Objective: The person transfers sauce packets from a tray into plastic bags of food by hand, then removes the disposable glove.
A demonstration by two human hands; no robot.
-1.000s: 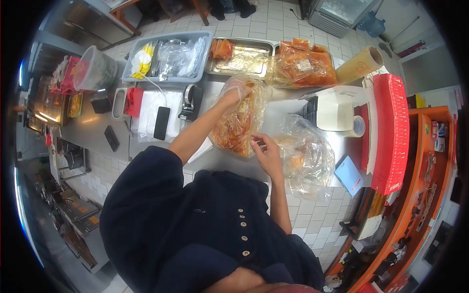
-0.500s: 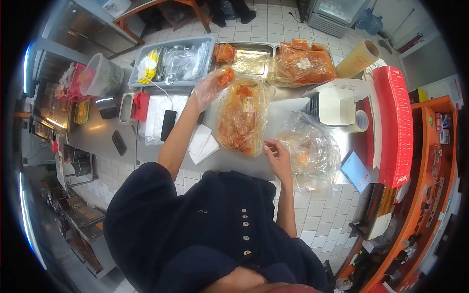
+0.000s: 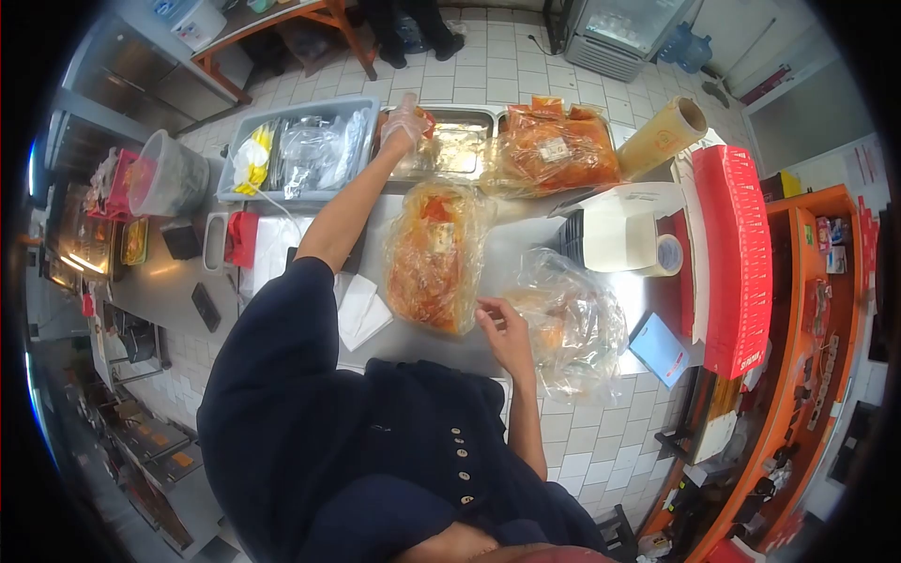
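Observation:
My left hand (image 3: 405,124), in a clear plastic glove, reaches over the left end of a metal tray (image 3: 460,114). Its fingers close on a small orange-red packet (image 3: 428,121), partly hidden by the glove. More orange-red packets lie under that hand in the tray, mostly covered. A large clear plastic bag of orange-red food (image 3: 434,267), with a pale label, lies on the steel table in front of me. Just right of its near end, my bare right hand (image 3: 504,328) hovers with loosely curved fingers apart and nothing in them.
A second metal tray holds a large bagged orange-red pile (image 3: 554,150). Left of the trays stands a grey-blue bin (image 3: 225,174) with plastic packaging. Crumpled clear bags (image 3: 572,328), a plastic wrap roll (image 3: 666,136), a red box (image 3: 737,263) and white napkins (image 3: 361,314) surround the work area.
My left hand has moved forward with the orange-red packet, from above the bag to the tray's left end. My right hand stays by the bag's near end. The camera view has shifted slightly.

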